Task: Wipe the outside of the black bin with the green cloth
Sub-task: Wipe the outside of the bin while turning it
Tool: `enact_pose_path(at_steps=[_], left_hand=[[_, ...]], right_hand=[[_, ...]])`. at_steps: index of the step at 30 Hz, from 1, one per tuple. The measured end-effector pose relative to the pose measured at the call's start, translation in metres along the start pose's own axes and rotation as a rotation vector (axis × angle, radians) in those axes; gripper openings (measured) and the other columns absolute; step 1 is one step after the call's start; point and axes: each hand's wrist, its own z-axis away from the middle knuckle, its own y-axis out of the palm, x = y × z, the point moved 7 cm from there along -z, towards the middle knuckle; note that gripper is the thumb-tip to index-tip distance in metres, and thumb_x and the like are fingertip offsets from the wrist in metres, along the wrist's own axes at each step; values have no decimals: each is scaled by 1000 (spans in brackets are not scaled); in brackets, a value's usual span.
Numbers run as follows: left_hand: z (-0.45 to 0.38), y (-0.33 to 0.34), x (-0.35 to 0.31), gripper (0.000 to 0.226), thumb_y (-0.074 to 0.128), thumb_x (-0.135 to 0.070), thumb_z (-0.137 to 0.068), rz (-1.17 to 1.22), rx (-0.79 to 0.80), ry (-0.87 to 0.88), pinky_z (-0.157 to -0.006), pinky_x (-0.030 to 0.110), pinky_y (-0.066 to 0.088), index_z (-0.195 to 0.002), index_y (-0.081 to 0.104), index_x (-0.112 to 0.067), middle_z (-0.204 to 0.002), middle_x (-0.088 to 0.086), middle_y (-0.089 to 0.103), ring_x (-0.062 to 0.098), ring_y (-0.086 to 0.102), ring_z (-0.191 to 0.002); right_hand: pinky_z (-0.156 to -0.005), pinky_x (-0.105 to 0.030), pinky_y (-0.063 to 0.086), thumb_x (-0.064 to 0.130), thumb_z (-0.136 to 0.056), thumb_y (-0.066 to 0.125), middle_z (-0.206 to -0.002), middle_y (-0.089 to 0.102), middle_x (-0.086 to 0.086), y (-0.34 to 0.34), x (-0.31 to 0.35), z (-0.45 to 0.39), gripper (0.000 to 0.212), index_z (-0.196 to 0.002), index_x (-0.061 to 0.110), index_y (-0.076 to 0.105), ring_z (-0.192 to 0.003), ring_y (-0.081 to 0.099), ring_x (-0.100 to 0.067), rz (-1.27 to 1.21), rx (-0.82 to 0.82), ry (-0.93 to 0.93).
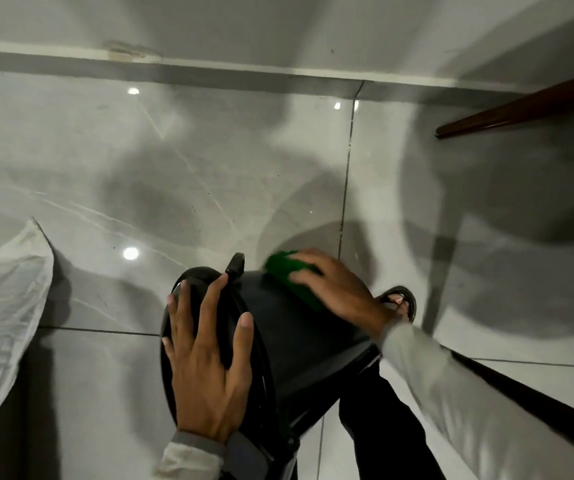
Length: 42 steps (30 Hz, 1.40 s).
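Head view: black bin [296, 327] lies tilted on its side over the tiled floor [140, 168]. Left hand [209, 358] rests flat, fingers spread, on the bin's lid end. Right hand [337, 289] presses the green cloth [285, 271] against the bin's upper side wall. White sheet [1, 306] lies left of the bin.

Open floor [181, 174] ahead (white bag [1, 306] crowds the left).

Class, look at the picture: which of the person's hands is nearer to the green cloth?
The right hand: it presses flat on the green cloth against the black bin's side. The left hand rests apart, spread over the bin's lid end.
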Motion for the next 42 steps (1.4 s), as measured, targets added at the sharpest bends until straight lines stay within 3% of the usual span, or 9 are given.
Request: enact_pose_path(at_steps=[4,8,10,17,24,28,31,37,42], left_hand=[[1,-2,2,70,20,-84,-89,-27,-1,28,-127,65,15,-150,31,-51,-171,-2,22,15,4,-162],[2,3,-10,59,17,-78,-92,-26,9,45,-128,64,10,-148,26,-63,-173,-8,17,11,-1,-162],[0,8,-15,52,22,-71,-92,-24,12,33,-129,63,9,-144,24,-69,-173,-10,13,10,-3,-161],[14,0,6,58,28,-55,-99,-45,-31,74,-131,56,12,-154,37,-40,-171,-1,26,15,9,-161],[9,14,-21,48,24,-62,-93,-11,-27,4,-129,64,6,-140,23,-75,-173,-11,11,9,-3,-161],[11,15,-17,54,27,-61,-94,-25,-40,0,-129,63,7,-147,30,-62,-173,-4,16,11,-1,-161],[20,10,-7,59,30,-61,-94,-31,-68,0,-128,65,9,-152,33,-50,-172,-1,20,11,3,-161],[14,21,-30,57,27,-65,-88,-16,-58,-93,-129,63,3,-145,31,-62,-174,-3,9,11,-2,-161],[18,19,-27,55,26,-66,-87,-33,-94,-136,-126,67,2,-142,29,-65,-174,0,8,14,-1,-161]], right_hand=[[-110,-8,31,29,-95,60,-140,55,11,27,11,30,40,-134,28,60,-133,50,-4,-43,23,-234],[-97,-27,43,36,-99,55,-134,65,-13,-30,-77,-36,34,-126,17,66,-125,61,-33,-2,-214,221],[-97,-36,48,47,-92,53,-131,68,-16,-41,-85,-49,40,-118,22,70,-119,64,-37,57,-172,345],[-119,-18,29,34,-88,59,-149,51,5,43,31,72,49,-136,25,59,-141,45,-8,-37,-4,-323],[-107,-30,39,29,-96,55,-142,58,-17,-40,-80,-4,45,-137,11,60,-133,54,-37,-121,-381,225],[-123,-29,30,38,-91,55,-150,51,0,18,23,73,48,-137,28,58,-143,45,-14,-136,-220,-272],[-124,-33,30,39,-98,50,-153,48,-6,32,16,102,47,-140,20,55,-146,42,-19,10,-241,-431],[-109,-36,40,32,-101,51,-141,58,-17,-44,-111,23,41,-136,12,58,-133,54,-36,-234,-537,247],[-125,-28,26,39,-94,55,-156,44,-2,20,9,101,44,-138,35,53,-149,36,-16,-203,-307,-278]])
